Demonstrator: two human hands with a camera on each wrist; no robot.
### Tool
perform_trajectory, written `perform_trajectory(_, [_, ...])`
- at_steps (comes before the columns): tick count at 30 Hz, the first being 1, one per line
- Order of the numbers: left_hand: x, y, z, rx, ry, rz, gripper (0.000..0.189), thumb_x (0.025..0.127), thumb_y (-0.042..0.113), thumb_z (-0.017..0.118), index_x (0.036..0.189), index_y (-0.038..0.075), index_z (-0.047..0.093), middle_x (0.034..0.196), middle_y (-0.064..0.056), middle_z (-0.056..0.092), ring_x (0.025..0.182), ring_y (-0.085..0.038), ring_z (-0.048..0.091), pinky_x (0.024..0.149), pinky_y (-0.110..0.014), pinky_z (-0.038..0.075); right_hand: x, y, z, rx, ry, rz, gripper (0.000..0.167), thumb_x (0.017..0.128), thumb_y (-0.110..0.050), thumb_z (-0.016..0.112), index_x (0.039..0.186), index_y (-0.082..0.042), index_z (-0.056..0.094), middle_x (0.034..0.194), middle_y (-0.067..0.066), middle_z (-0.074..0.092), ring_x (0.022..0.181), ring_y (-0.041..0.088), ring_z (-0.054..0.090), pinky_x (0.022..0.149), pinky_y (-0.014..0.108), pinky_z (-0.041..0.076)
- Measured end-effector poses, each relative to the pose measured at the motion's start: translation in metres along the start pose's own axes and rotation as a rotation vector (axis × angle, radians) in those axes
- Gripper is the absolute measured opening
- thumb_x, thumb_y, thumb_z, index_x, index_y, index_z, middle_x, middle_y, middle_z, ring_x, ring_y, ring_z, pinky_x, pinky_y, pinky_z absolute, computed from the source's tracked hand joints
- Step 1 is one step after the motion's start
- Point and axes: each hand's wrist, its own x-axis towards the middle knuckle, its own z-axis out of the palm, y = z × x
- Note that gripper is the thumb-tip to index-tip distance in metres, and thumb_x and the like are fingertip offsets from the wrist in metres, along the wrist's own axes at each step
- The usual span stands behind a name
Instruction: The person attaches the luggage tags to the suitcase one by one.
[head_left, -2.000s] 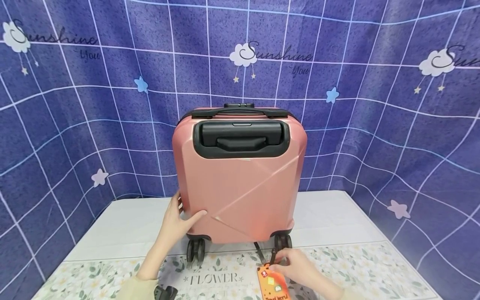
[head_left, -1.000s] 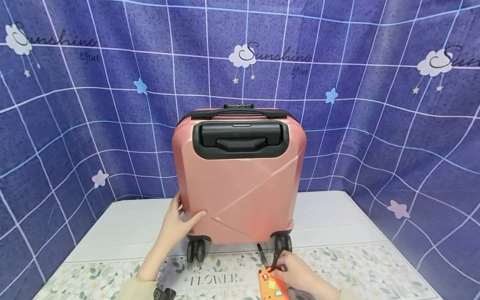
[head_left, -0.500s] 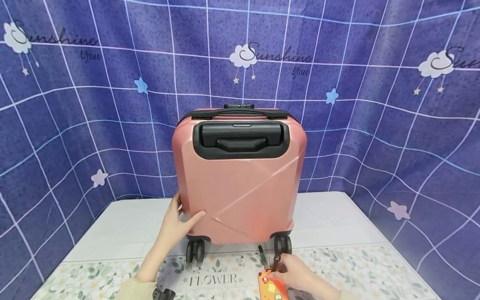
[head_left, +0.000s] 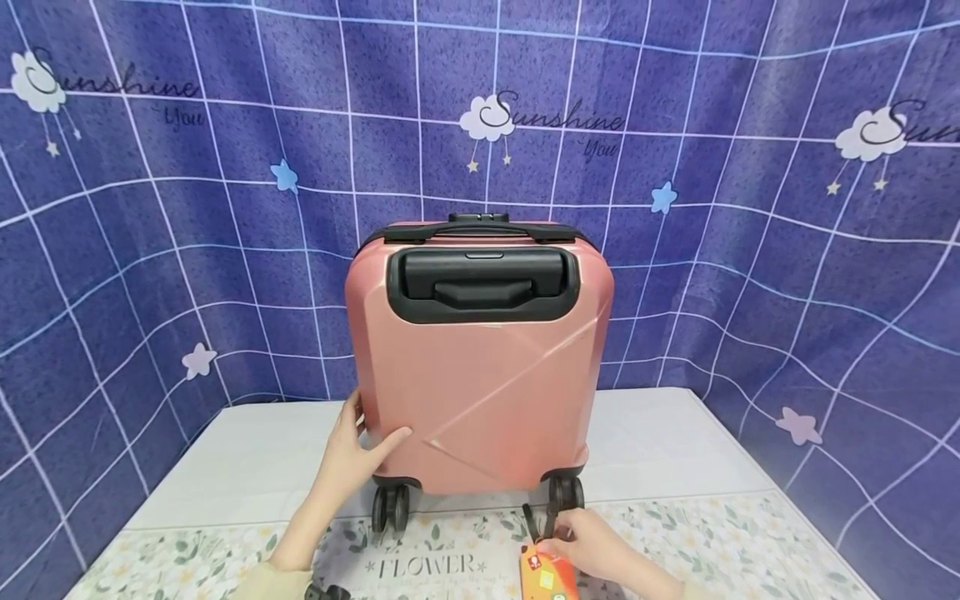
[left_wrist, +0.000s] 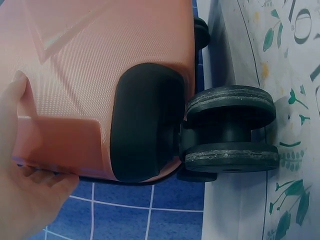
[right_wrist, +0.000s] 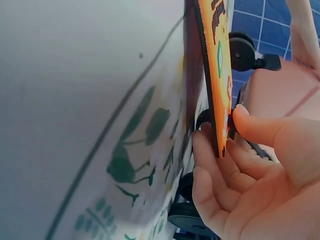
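Note:
A pink hard-shell suitcase [head_left: 480,392] stands upright on its black wheels, its recessed black pull handle [head_left: 483,285] facing me. My left hand [head_left: 360,446] holds its lower left side, thumb on the front face and fingers round the edge; in the left wrist view that thumb [left_wrist: 19,92] presses the shell above a wheel [left_wrist: 230,127]. By the right front wheel, my right hand [head_left: 592,542] pinches an orange luggage tag [head_left: 546,577] near its top, where a black strap [head_left: 532,523] is attached. The tag [right_wrist: 220,65] appears edge-on in the right wrist view, its lower part cut off in the head view.
A white table [head_left: 660,442] has a flower-printed cloth [head_left: 712,546] along its front, lettered FLOWER. Blue grid-patterned curtains [head_left: 225,275] enclose the back and both sides. A black wrist device [head_left: 326,593] shows at the left sleeve.
My right hand has drawn the luggage tag slightly down towards me, and the strap's free end has moved right and down from under the suitcase. The left hand and suitcase stay in place.

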Motion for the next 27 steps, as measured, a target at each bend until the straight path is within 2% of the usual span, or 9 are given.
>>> perform_trajectory(3, [-0.002,0.004,-0.001,-0.010,-0.003,-0.003,0.094,0.079,0.028,0.076,0.148,0.006,0.016,0.148,-0.020,0.030,0.137,-0.035,0.032,0.107,-0.046,0.036,-0.001,-0.001,-0.002,0.004,-0.015,-0.012,0.018,0.084,-0.023,0.069,0.076,-0.007,0.067,0.069,0.000,0.064,0.057,0.003,0.050,0.051,0.022,0.042])
perform_trajectory(6, [-0.006,0.021,-0.004,-0.012,-0.011,-0.009,0.091,0.081,0.023,0.075,0.147,0.001,0.017,0.148,-0.023,0.029,0.137,-0.038,0.030,0.107,-0.046,0.035,-0.001,-0.002,-0.005,0.019,-0.023,-0.018,0.021,0.084,-0.024,0.069,0.073,-0.007,0.065,0.068,-0.001,0.064,0.055,0.003,0.051,0.049,0.021,0.042])
perform_trajectory(8, [-0.007,0.025,-0.005,-0.010,-0.014,-0.006,0.090,0.081,0.021,0.074,0.147,0.000,0.016,0.148,-0.023,0.028,0.137,-0.038,0.030,0.108,-0.046,0.035,-0.001,-0.003,-0.007,0.011,-0.018,-0.022,0.023,0.084,-0.026,0.069,0.070,-0.008,0.063,0.067,-0.003,0.063,0.053,0.003,0.049,0.049,0.021,0.041])
perform_trajectory(10, [-0.007,0.023,-0.005,-0.004,-0.016,-0.003,0.090,0.081,0.019,0.074,0.147,-0.002,0.016,0.147,-0.025,0.028,0.136,-0.040,0.030,0.107,-0.047,0.035,-0.001,-0.004,-0.010,0.010,-0.018,-0.021,0.025,0.083,-0.026,0.070,0.069,-0.008,0.061,0.066,-0.005,0.061,0.052,0.003,0.047,0.048,0.021,0.039])
perform_trajectory(13, [-0.003,0.006,-0.001,-0.001,-0.009,0.014,0.092,0.080,0.021,0.075,0.148,0.002,0.016,0.148,-0.022,0.028,0.137,-0.038,0.030,0.107,-0.046,0.035,-0.002,-0.008,-0.014,-0.001,-0.008,-0.022,0.025,0.082,-0.025,0.071,0.068,-0.008,0.059,0.065,-0.006,0.057,0.053,0.003,0.043,0.049,0.021,0.037])
perform_trajectory(15, [-0.001,0.001,0.000,-0.003,-0.009,0.016,0.093,0.080,0.022,0.075,0.148,0.003,0.015,0.149,-0.022,0.027,0.137,-0.038,0.030,0.107,-0.046,0.035,-0.003,-0.011,-0.017,0.002,-0.011,-0.028,0.025,0.082,-0.024,0.070,0.069,-0.007,0.058,0.066,-0.005,0.057,0.054,0.003,0.043,0.050,0.021,0.039])
perform_trajectory(17, [-0.002,-0.001,0.000,-0.006,-0.006,0.024,0.093,0.081,0.026,0.074,0.149,0.006,0.015,0.149,-0.019,0.027,0.137,-0.037,0.031,0.108,-0.044,0.035,-0.005,-0.014,-0.020,-0.007,-0.006,-0.037,0.024,0.082,-0.024,0.070,0.070,-0.007,0.059,0.066,-0.005,0.057,0.056,0.003,0.044,0.051,0.021,0.039])
perform_trajectory(22, [-0.002,-0.002,0.000,-0.001,-0.001,0.032,0.092,0.081,0.029,0.074,0.149,0.006,0.015,0.149,-0.020,0.028,0.136,-0.038,0.031,0.108,-0.046,0.035,-0.009,-0.019,-0.028,-0.011,-0.008,-0.077,0.020,0.085,-0.022,0.068,0.074,-0.006,0.061,0.069,-0.005,0.058,0.060,0.001,0.045,0.055,0.021,0.040])
perform_trajectory(27, [-0.002,-0.002,0.000,0.000,0.001,0.033,0.092,0.082,0.029,0.073,0.149,0.006,0.015,0.149,-0.020,0.028,0.136,-0.037,0.032,0.108,-0.045,0.034,-0.012,-0.022,-0.034,0.028,0.010,-0.101,0.016,0.087,-0.019,0.065,0.078,-0.006,0.063,0.075,-0.002,0.062,0.065,0.001,0.049,0.059,0.021,0.043])
